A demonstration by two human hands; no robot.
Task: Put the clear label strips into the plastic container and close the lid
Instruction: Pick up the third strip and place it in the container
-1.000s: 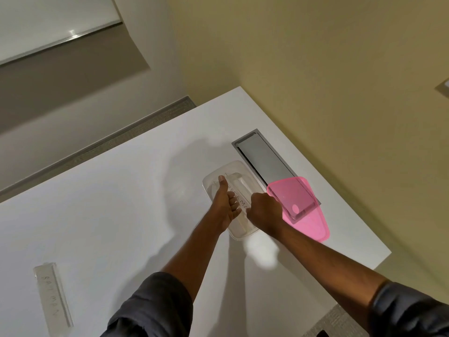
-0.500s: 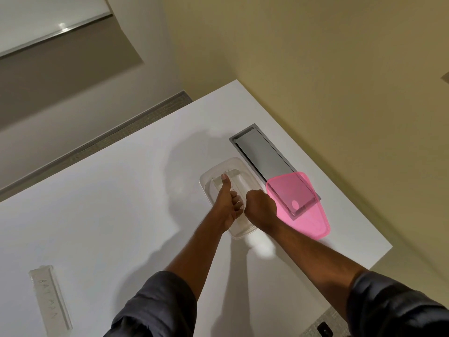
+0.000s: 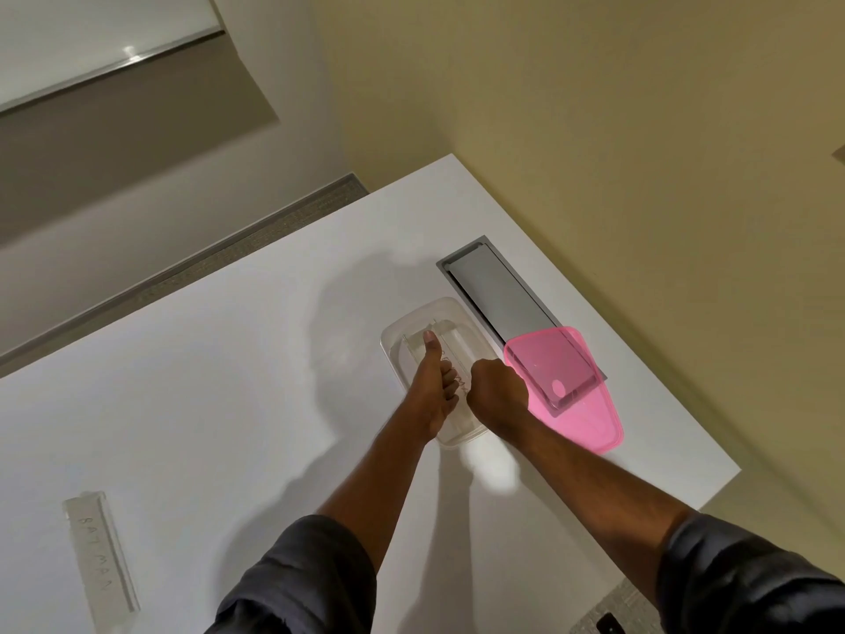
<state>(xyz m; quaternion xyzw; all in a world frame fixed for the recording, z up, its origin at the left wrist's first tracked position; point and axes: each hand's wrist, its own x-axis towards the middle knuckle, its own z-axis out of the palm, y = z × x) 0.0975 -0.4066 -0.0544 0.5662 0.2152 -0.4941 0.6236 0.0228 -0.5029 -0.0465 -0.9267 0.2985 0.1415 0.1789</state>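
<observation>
A clear plastic container (image 3: 402, 329) stands open on the white table (image 3: 228, 404). Both my hands are over it. My left hand (image 3: 434, 391) has its thumb stretched along a clear label strip (image 3: 450, 347) lying inside, fingers curled on the strip. My right hand (image 3: 498, 395) is a fist at the container's right rim, seemingly gripping the same strip's near end; its fingers are hidden. The pink translucent lid (image 3: 580, 414) lies flat just right of the container. Another clear label strip (image 3: 100, 558) with handwritten letters lies at the table's near left.
A recessed metal cable hatch (image 3: 498, 290) sits in the table behind the container, partly under the pink lid. The table's right edge and corner are close to the lid. A beige wall lies beyond.
The hands stay on the strip in the container, with the left thumb reaching slightly further along it. The view has shifted a little.
</observation>
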